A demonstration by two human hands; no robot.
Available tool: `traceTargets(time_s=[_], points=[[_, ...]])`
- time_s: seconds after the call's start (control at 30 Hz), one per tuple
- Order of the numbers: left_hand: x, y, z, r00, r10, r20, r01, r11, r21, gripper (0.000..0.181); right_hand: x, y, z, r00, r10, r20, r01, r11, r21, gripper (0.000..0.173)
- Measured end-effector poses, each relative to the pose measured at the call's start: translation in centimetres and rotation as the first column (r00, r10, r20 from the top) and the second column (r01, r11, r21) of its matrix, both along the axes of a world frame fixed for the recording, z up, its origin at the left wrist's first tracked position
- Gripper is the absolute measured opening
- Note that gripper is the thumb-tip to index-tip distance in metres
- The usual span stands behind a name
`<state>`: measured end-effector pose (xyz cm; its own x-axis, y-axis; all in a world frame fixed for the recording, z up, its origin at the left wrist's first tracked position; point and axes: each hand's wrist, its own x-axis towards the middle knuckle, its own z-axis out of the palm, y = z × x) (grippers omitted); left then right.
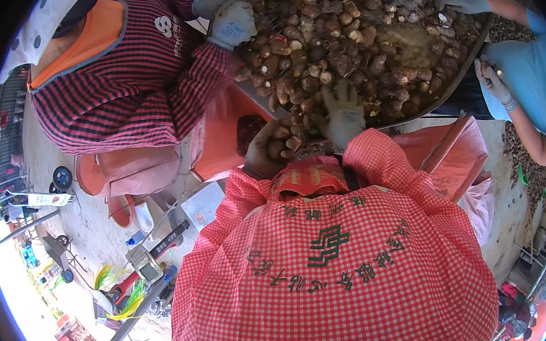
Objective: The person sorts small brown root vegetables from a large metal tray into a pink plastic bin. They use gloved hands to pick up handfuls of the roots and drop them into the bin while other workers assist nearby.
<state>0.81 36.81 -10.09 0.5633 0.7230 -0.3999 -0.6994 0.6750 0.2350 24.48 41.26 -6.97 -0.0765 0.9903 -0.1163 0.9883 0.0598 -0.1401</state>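
Observation:
Brown, knobbly root tubers [346, 55] lie heaped in muddy water in a wide tub [472, 66] before me. At the tub's near edge, my gloved left hand [267, 150] has its fingers curled around several tubers [280, 144]. My right hand [343, 116], in a dirty pale glove, reaches over the near part of the heap with its fingers spread, palm down on the tubers. Whether anything lies beneath that palm is hidden. A few tubers in the heap show pale cut ends.
At the left, a person in a checked smock [140, 71] has gloved hands over the tub; another in a light blue shirt [533, 86] works at the right. Orange-red sacks [228, 127] stand by the tub. A scale [147, 266] is at lower left, and more tubers [540, 179] cover the ground at right.

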Motion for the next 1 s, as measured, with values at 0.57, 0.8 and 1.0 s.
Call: traceTargets(time_s=[0.57,0.8,1.0], points=[[3.7,1.8,-0.8,0.987,0.148,-0.064,-0.148,0.989,0.011,0.038,-1.9,6.3,-2.0,0.535,0.597,-0.598,-0.357,0.801,0.480,0.068],[0.3,-1.4,-7.7,0.222,0.641,-0.735,0.219,0.701,0.678,0.046,0.6,7.5,-1.4,0.451,0.524,-0.722,-0.432,0.837,0.337,0.058],[0.8,-1.2,-4.6,0.892,0.438,0.114,-0.432,0.899,-0.072,0.043,7.3,13.5,-3.3,0.986,0.134,-0.098,-0.130,0.991,0.042,0.066]])
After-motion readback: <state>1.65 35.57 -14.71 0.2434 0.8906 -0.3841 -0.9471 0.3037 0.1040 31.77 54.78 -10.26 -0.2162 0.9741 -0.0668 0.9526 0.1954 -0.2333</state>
